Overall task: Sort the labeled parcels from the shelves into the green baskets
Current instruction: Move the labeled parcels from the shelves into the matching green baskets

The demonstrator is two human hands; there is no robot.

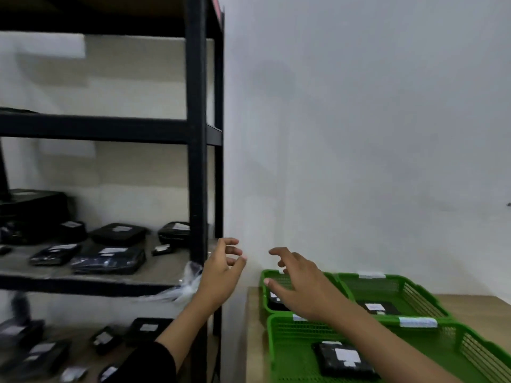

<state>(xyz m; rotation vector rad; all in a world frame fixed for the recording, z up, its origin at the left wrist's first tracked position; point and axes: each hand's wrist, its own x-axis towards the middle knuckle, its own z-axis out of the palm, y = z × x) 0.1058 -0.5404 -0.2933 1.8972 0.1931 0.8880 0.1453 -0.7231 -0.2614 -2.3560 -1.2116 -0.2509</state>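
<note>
While both the left hand [221, 272] and right hand [297, 283] hang loose-fingered and empty, a hurried reach risks knuckles striking the shelf post [197, 161].

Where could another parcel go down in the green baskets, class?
The near basket has bare floor left of its parcel. The far right basket is bare behind its parcel. The far left basket lies under the right hand, so it is crowded.
</note>
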